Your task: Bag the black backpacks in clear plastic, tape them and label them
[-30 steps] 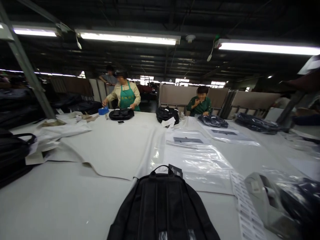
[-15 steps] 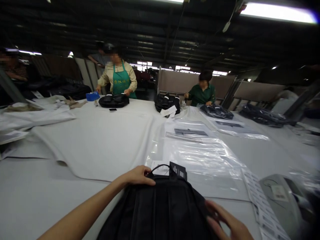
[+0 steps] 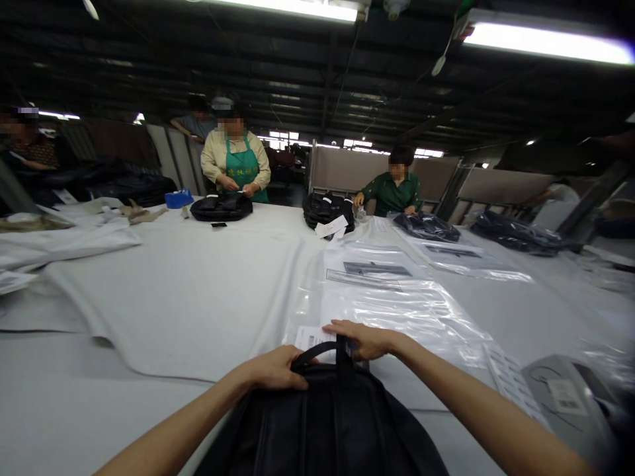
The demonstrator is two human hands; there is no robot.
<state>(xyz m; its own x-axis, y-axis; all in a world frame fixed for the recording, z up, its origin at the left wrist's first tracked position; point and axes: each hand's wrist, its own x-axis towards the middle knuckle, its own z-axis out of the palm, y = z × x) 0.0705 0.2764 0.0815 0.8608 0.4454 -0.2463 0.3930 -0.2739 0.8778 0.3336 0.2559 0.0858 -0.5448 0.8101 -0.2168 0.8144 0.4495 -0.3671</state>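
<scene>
The bag was on the table, straight ahead of the person. The left hand gripped its top at the handle, thumb in front. The right hand was at the handle's other end; its grip could not be told. Clear plastic lay beyond.

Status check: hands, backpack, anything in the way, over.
Left hand at left end of handle. Right hand at its right end. Black backpack in front; clear plastic beyond, not covering it.
</scene>
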